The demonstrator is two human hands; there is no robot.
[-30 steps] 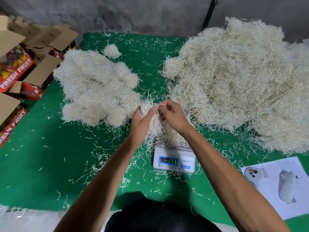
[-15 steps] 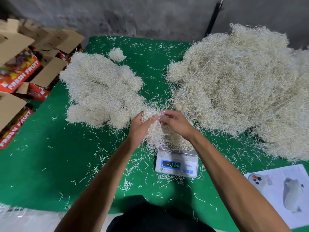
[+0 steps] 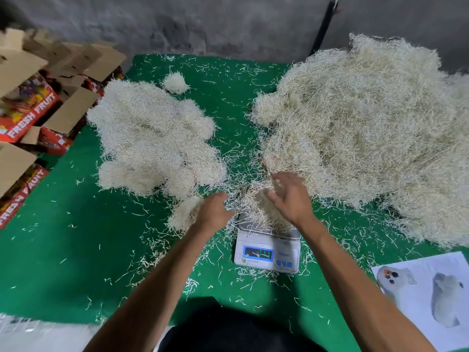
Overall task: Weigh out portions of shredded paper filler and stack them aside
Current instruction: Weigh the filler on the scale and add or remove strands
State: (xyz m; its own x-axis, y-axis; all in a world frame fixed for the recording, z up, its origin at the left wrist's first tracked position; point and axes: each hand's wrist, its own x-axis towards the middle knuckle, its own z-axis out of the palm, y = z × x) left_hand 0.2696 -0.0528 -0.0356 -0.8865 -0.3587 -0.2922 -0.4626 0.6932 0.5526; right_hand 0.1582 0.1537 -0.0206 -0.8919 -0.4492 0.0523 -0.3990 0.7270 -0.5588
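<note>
Evidently the weighing step is in hand, with a trimmed-off excess just split away. The left hand grips a small tuft of shredded paper, its fingers curled into the far side of the tuft, low over the green counter just left of the scale. The right hand hovers above the portion on the scale pan, fingers spread and slightly blurred; whether they touch the paper cannot be told. The scale's blue display is lit, but its digits are too small to read.

The bulk supply heap lies to the right, its near edge just beside the right hand. The finished portions are stacked to the left as rounded clumps touching one another, with one stray clump apart at the back. Loose strands litter the counter around the scale.

Judged from this layout, the next move calls for reading the display, then adding from the heap or lifting the whole portion clear and setting it against the left stack; the loose strands shed easily, so a cupped two-handed lift seems wise.

Containers: open cardboard fruit boxes stand off the counter's left edge, flaps up; their contents are not visible. A printed sheet lies at lower right.
</note>
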